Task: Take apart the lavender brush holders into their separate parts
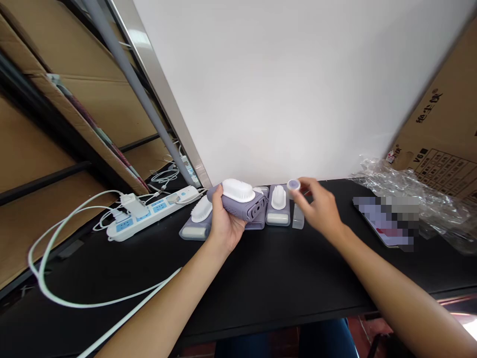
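Though apart, left hand (228, 229) tight around purple device (238, 209), right hand (321, 208) tight on perhaps a white cap (293, 185).

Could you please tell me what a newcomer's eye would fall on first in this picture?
Probably the purple device with a white brush-like top, held in the left hand near the middle of the view. Just beside it, the right hand holds a small round white piece with a lilac centre. The white power strip on the black table also stands out, at the left.
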`<state>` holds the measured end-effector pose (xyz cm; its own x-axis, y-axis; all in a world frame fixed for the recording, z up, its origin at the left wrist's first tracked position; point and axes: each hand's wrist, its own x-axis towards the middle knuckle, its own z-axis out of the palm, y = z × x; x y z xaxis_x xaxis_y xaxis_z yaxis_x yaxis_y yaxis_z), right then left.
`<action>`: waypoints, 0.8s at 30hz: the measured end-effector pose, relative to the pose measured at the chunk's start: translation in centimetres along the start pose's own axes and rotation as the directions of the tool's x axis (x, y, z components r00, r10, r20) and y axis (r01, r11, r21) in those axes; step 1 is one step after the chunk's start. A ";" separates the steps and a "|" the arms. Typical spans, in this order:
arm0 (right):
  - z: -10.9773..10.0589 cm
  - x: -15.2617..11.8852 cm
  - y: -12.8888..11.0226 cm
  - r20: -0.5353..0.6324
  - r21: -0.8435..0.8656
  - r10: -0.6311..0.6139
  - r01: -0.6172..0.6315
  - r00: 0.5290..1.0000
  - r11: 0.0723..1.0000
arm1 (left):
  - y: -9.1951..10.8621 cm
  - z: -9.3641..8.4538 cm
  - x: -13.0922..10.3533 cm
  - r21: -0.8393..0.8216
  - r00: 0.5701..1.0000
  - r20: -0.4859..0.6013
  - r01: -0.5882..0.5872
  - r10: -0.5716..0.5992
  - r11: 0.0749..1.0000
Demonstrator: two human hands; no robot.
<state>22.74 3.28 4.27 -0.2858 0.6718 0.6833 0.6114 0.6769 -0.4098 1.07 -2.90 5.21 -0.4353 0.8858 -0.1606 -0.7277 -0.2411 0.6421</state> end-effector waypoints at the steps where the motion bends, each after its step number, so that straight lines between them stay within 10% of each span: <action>1: -0.7 0.7 0.9 0.044 -0.067 0.146 -0.143 0.988 0.987 | 0.0 0.0 0.0 0.000 1.000 -0.003 0.004 -0.004 1.000; 4: -2.4 2.4 3.9 0.157 -0.363 0.421 -0.344 0.893 0.866 | -0.1 0.1 -0.2 0.003 1.000 0.003 0.018 -0.018 1.000; 12: -1.6 1.9 8.3 0.289 -0.546 0.621 -0.407 0.729 0.732 | -0.2 0.0 -0.5 -0.021 1.000 0.024 0.006 -0.006 1.000; 19: -2.7 2.4 6.3 0.387 -0.364 0.402 -0.263 0.830 0.894 | -0.2 0.0 -0.4 -0.005 0.999 0.032 0.006 -0.005 1.000; 24: -2.6 1.2 3.8 0.674 -0.097 0.154 -0.120 0.723 0.988 | -0.2 0.1 -0.4 -0.025 1.000 0.027 -0.005 0.005 1.000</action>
<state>26.61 5.93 5.11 -0.6092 0.7926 0.0234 0.7102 0.5586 -0.4284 1.44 -3.14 5.19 -0.4244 0.8951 -0.1366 -0.7390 -0.2552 0.6235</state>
